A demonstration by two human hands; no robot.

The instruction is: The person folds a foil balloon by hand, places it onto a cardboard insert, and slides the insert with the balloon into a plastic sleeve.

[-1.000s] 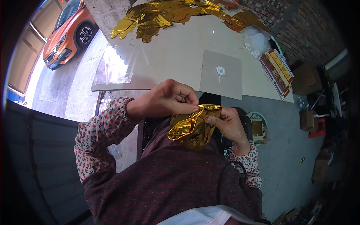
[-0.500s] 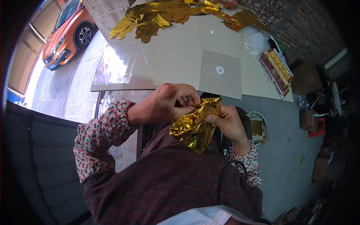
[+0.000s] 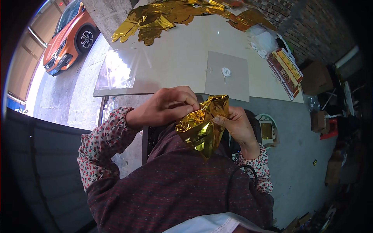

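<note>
A crumpled piece of shiny gold foil (image 3: pixel 205 132), like an uninflated foil balloon, is held above my lap in front of the table's near edge. My right hand (image 3: pixel 240 125) grips its right side, thumb on the front face and the fingers partly hidden behind. At the foil's upper left edge, my left hand (image 3: pixel 166 106) is closed with thumb and fingertips pinched together. Those fingertips meet the foil's rim; whether a thread or small part is between them is too small to tell. The foil hangs down to a point.
On the pale table (image 3: pixel 175 58) lie flat gold foil pieces (image 3: pixel 163 21), clear plastic film (image 3: pixel 116 70) and a grey board (image 3: pixel 233 87) with a white string coil (image 3: pixel 226 72). A printed sheet (image 3: pixel 285 72) rests at right. Below stands a pale bin (image 3: pixel 275 125).
My left hand has drawn slightly left, back from the foil's middle to its edge. The foil's top corner stands higher, and more of its front shows. My right hand keeps its grip.
</note>
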